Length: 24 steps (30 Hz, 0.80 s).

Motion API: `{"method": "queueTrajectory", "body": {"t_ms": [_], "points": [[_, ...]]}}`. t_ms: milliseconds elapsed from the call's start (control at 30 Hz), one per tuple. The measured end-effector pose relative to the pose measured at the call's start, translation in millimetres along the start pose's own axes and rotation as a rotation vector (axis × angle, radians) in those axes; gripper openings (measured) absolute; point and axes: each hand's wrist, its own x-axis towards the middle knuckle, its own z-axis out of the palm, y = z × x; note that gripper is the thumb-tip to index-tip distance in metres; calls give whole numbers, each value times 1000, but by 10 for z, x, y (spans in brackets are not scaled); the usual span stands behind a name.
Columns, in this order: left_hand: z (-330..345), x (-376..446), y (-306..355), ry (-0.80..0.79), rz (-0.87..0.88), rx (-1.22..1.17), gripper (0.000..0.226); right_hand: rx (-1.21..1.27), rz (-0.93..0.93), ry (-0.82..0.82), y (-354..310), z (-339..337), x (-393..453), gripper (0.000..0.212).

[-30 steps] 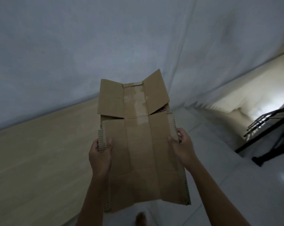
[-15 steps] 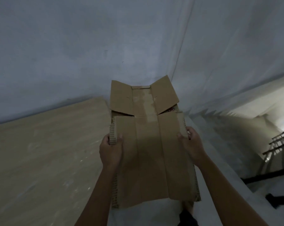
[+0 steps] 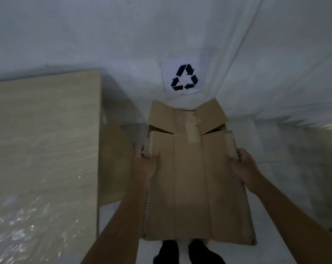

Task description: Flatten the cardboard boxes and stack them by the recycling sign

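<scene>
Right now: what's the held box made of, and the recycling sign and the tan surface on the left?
Flattened box: corrugated cardboard, matte brown; fluted edges show by the left hand and right hand, with pale tape residue down the middle.
Recycling sign: looks like white paper or a sticker with a black printed symbol, flat on the wall.
Tan surface: probably laminate or wood-look board; faint grain, glossy glints.

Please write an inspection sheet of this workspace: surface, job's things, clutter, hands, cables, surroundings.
Surface: pale tiled floor, a wooden table on the left.
Job's things: flattened cardboard held off the floor, far flaps bent up; recycling sign on the wall straight ahead.
Clutter: nothing seen.
Hands: left hand grips the cardboard's left edge, right hand grips its right edge.
Cables: nothing seen.
Surroundings: white walls meeting in a corner; dim light.
</scene>
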Motion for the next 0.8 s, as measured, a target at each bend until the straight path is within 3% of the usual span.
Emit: {"method": "queueTrajectory", "body": {"t_ms": [267,467,633,800], "points": [[841,1017,-1291,100,-208,3,43,-67,10,-28,858,896,1307,16],[1816,1834,-2489,86,-277,-237,44,-106,-24,77,1915,1645,2445,20],[2458,2501,-3260,134,-196,-260,44,-168,-105,141,2512,2117,3266,24],[2803,2976,-3793,287,-32,-94,46,-134,-58,184,2888,2549,3825,15]]}}
